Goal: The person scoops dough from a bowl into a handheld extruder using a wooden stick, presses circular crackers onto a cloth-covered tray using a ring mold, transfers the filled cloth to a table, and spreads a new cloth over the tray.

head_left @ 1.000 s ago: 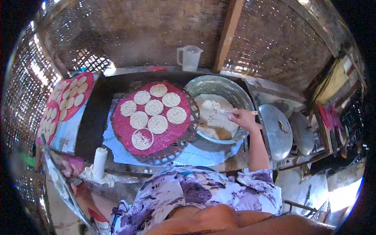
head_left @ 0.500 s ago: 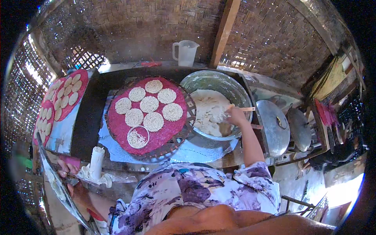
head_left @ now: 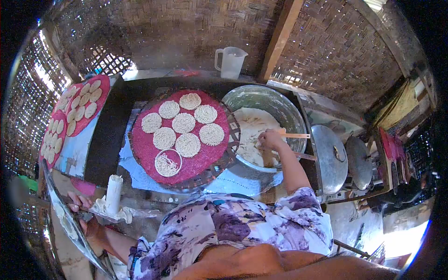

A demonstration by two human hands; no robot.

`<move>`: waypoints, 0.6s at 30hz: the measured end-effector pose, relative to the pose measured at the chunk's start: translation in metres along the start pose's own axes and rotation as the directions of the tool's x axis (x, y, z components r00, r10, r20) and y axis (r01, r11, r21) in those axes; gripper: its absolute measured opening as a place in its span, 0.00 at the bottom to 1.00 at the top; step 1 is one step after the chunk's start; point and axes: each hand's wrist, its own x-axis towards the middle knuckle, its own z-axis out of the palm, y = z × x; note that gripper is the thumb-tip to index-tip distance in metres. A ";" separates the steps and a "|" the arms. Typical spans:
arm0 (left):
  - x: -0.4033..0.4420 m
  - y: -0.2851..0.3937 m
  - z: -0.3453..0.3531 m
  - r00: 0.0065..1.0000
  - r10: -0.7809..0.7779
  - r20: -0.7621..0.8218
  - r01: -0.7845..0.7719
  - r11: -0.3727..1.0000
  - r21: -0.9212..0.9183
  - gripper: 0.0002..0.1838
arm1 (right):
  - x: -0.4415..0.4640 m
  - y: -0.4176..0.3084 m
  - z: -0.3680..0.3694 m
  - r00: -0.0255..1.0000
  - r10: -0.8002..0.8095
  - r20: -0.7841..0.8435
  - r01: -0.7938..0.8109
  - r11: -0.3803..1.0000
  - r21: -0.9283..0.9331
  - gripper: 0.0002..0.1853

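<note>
My right hand (head_left: pixel 269 139) is inside the large metal basin (head_left: pixel 290 106), its bent fingers in the pale dough (head_left: pixel 254 122). Against it lies a spatula (head_left: pixel 295 135) with a light orange handle. At the lower left, my left hand (head_left: pixel 80 203) has its fingers curled at the end of a dough-smeared board (head_left: pixel 144 213) that carries an upright white-coated cylinder (head_left: pixel 113 195). A long curved bar (head_left: pixel 65 219) smeared with dough partly covers that hand. Between my hands sits a pink-lined round tray (head_left: pixel 196 148) of lacy dough discs, with a ring (head_left: pixel 168 163) around loose strands.
Two lidded pots, one with a silver lid (head_left: pixel 328 158), stand right of the basin. A plastic pitcher (head_left: pixel 232 63) is on the back ledge by a wooden post (head_left: pixel 281 39). More discs rest on pink sheets (head_left: pixel 103 91) at the left. A second handle (head_left: pixel 305 156) crosses the basin's rim.
My right hand has shifted left and its fingers are now bent into the dough, with the spatula beside it. My left hand keeps its place. The camera view has shifted slightly.
</note>
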 end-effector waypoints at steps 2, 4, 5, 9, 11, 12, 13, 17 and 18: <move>0.000 -0.001 -0.001 1.000 0.001 -0.010 -0.001 1.000 0.009 0.16 | 0.000 0.000 0.001 1.000 0.001 0.008 -0.001 1.000 0.028 0.14; 0.002 -0.001 0.000 1.000 0.001 -0.015 -0.001 1.000 0.015 0.16 | -0.002 -0.006 -0.004 0.999 0.008 0.035 -0.008 1.000 0.001 0.14; 0.002 -0.001 0.000 1.000 -0.003 -0.018 0.003 1.000 0.017 0.16 | -0.002 -0.008 -0.006 0.999 0.012 0.048 -0.011 1.000 -0.012 0.14; 0.004 -0.002 0.000 1.000 -0.002 -0.025 0.003 1.000 0.025 0.17 | 0.002 -0.004 0.001 0.999 0.015 0.037 -0.014 1.000 -0.023 0.12; 0.004 -0.003 0.000 1.000 -0.002 -0.024 0.003 1.000 0.025 0.17 | 0.002 -0.002 0.003 1.000 0.021 0.022 -0.021 1.000 0.003 0.12; 0.004 -0.004 0.000 1.000 -0.006 -0.022 0.007 1.000 0.026 0.17 | 0.002 -0.002 0.003 0.999 0.025 0.024 -0.025 1.000 0.006 0.11; 0.005 -0.004 0.000 1.000 -0.001 -0.020 0.002 1.000 0.027 0.17 | 0.003 -0.002 0.002 0.999 0.029 0.027 -0.029 1.000 0.008 0.11; 0.004 -0.004 0.001 1.000 -0.006 -0.020 0.006 1.000 0.028 0.17 | 0.003 0.000 0.005 1.000 0.000 0.002 0.000 0.999 0.033 0.10; 0.005 -0.005 0.001 1.000 -0.006 -0.017 0.007 1.000 0.028 0.17 | 0.003 0.001 0.006 1.000 -0.017 -0.009 0.017 0.999 0.030 0.10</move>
